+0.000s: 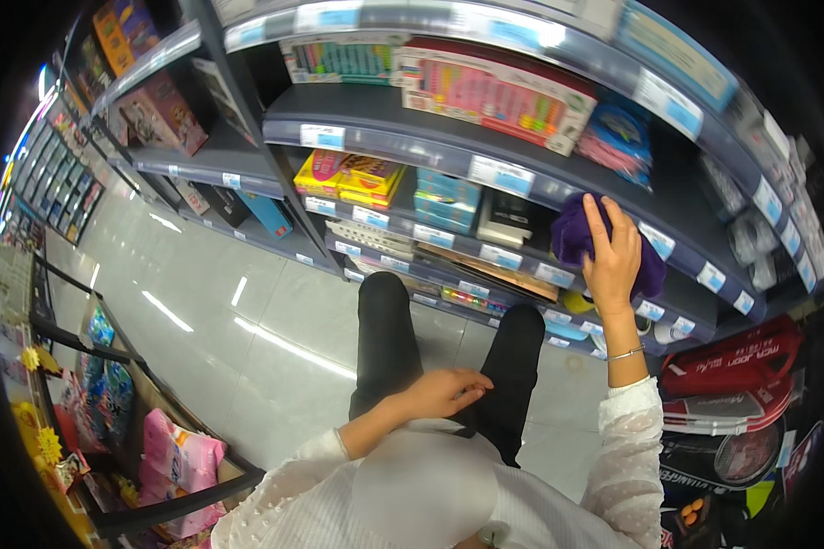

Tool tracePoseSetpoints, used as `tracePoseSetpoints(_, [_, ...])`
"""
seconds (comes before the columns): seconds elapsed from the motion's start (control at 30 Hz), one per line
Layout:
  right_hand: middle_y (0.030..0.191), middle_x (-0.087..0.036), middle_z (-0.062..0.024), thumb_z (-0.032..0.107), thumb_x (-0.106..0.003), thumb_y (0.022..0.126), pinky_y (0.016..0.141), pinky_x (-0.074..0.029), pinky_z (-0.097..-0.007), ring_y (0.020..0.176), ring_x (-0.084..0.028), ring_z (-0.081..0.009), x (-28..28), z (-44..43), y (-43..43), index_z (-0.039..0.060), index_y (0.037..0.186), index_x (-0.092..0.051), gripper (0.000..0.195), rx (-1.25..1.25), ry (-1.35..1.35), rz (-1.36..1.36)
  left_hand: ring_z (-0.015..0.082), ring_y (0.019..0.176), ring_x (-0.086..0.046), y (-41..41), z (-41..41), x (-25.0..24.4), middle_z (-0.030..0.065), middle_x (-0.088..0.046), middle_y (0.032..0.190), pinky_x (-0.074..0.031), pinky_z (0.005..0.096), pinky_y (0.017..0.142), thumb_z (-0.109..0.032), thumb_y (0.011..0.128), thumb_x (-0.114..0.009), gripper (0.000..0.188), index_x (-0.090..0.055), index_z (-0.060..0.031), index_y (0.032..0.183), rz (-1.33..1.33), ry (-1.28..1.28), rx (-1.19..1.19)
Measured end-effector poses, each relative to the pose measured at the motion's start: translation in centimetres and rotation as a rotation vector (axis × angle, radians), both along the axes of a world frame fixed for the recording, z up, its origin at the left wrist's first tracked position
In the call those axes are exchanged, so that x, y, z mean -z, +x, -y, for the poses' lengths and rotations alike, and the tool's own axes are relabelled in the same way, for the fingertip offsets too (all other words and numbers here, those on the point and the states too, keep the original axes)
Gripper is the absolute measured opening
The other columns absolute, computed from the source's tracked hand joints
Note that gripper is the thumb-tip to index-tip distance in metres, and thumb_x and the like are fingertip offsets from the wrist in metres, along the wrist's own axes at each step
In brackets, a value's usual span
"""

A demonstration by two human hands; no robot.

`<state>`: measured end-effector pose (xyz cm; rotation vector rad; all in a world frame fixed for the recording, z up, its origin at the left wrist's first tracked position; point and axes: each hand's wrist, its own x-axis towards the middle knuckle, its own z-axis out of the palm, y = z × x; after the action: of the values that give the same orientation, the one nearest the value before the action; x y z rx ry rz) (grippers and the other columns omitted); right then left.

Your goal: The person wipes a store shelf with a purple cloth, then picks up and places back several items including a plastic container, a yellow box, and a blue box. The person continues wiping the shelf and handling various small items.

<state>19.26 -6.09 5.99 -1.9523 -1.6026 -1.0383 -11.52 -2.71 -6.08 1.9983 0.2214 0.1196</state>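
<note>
My right hand [612, 257] is spread over a purple cloth [568, 230] and presses it against the shelf edge [556, 189] at the right. Part of the cloth hangs below the palm, over the price labels there. My left hand [446, 392] rests near my lap above the right thigh, with nothing in it and its fingers loosely bent. Left of the cloth, a black and white box [507, 223] and a stack of teal boxes [446, 200] stand on the shelf. Yellow boxes [350, 177] sit farther left.
Pink and teal pen sets [498, 92] fill the shelf above, beside a blue and pink bagged item [616, 145]. Badminton racket bags [728, 364] hang at the right. At the lower left is a black-framed bin [178, 511] with pink snack bags [178, 456]. Grey tiles [281, 302] cover the floor.
</note>
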Motion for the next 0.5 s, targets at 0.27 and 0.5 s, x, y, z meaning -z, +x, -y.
tracePoseSetpoints(0.27, [0.124, -0.057, -0.0075, 0.002, -0.081, 0.055, 0.084, -0.045, -0.0398, 0.101, -0.058, -0.0280, -4.3, -16.3, -10.4, 0.0172, 0.134, -0.060, 0.082, -0.367, -0.171, 0.093, 0.0268, 0.095, -0.067, -5.6, -5.4, 3.3, 0.0087, -0.069, 0.107, -0.052, 0.0349, 0.082, -0.026, 0.101, -0.054, 0.026, -0.064, -0.0109, 0.120, 0.144, -0.118, -0.172])
tracePoseSetpoints(0.5, [0.122, -0.058, -0.0057, 0.009, -0.081, 0.059, 0.084, -0.046, -0.0382, 0.103, -0.058, -0.0253, -4.0, -28.6, -18.6, 0.0149, 0.124, -0.063, 0.067, -0.516, -0.126, 0.140, 0.0255, 0.090, -0.070, -11.3, -6.5, 6.2, 0.0118, -0.069, 0.106, -0.054, 0.0326, 0.079, -0.018, 0.098, -0.059, 0.024, -0.066, -0.0055, 0.117, 0.160, -0.130, -0.439])
